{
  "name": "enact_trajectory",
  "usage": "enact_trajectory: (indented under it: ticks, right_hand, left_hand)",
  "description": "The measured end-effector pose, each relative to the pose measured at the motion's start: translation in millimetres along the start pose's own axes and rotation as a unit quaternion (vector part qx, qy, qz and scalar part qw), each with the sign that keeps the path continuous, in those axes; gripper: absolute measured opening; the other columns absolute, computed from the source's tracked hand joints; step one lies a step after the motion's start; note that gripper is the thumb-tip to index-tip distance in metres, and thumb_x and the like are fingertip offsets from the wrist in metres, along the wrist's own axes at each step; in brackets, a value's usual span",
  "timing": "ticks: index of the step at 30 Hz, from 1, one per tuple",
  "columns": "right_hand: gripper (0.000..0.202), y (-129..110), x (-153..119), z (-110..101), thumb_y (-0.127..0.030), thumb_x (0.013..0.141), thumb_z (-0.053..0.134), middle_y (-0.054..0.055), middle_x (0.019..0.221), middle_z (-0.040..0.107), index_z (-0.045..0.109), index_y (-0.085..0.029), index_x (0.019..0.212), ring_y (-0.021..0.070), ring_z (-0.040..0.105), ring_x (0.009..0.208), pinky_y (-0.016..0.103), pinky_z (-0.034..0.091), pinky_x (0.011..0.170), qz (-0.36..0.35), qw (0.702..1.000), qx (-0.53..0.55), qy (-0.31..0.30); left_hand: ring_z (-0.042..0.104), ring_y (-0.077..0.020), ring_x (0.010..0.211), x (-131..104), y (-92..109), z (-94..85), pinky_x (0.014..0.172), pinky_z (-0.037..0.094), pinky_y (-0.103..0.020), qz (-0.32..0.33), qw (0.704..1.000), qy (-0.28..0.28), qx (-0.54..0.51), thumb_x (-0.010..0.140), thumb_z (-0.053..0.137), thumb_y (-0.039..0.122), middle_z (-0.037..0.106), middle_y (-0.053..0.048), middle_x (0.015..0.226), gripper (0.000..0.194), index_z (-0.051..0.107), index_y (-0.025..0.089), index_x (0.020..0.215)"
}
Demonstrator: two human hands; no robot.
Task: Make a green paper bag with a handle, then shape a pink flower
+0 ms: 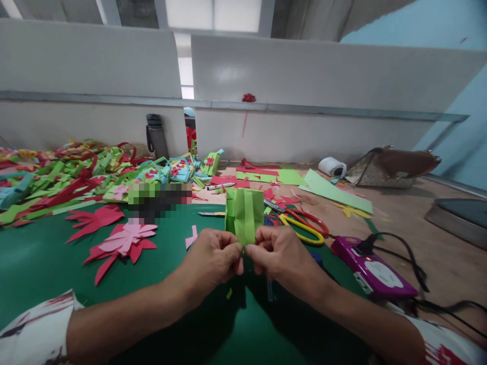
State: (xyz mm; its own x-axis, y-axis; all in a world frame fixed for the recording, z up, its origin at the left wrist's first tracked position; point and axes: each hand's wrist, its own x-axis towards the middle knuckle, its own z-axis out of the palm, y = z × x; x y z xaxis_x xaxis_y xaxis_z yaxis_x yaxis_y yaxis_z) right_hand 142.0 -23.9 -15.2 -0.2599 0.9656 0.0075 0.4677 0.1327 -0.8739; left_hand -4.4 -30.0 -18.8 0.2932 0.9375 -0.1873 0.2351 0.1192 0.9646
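Between my hands, above the green mat (167, 324), is a small green paper box (249, 213) with a strip running down its near face. My left hand (215, 253) pinches its lower left edge between thumb and finger. On the lower right edge, my right hand (279, 253) grips in the same way, the two thumbs nearly meeting. Behind my right hand lie scissors (304, 230) with yellow and red handles. Pink and red paper flower cutouts (125, 241) rest on the mat to the left. A small pink paper piece (192, 237) is close to my left hand.
Colourful paper strips (76, 177) pile up at the back left, near a dark bottle (157, 137). On the right are a purple power strip (375, 268) with black cables, an iron (458, 220) and a handbag (395, 167). A knife (211, 214) lies behind the hands.
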Motion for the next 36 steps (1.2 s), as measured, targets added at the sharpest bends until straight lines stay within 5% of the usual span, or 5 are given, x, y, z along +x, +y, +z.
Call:
enact_trajectory:
  ticks: [17,36]
  right_hand:
    - [0.018,4.8,1.5,0.2,-0.015,0.071,0.047,-0.006,0.044,0.047,0.041,-0.018,0.054,0.005,0.038,0.039,0.017,0.023,0.036,-0.046,0.998,-0.042,-0.032]
    - [0.012,-0.8,0.3,-2.4,-0.01,0.068,0.05,-0.006,0.043,0.049,0.054,-0.014,0.058,0.0025,0.036,0.035,0.013,0.025,0.034,0.008,0.998,0.003,-0.068]
  left_hand:
    - [0.024,-0.0054,0.04,7.1,-4.5,-5.1,0.04,0.015,-0.02,0.019,0.999,-0.002,0.033,0.071,0.046,0.023,0.037,0.006,0.043,0.024,0.042,0.016,0.048]
    - [0.025,-0.0037,0.036,9.0,-2.3,-8.5,0.037,0.015,-0.019,-0.014,1.0,-0.025,-0.01,0.071,0.049,0.027,0.039,0.006,0.042,0.024,0.044,0.016,0.051]
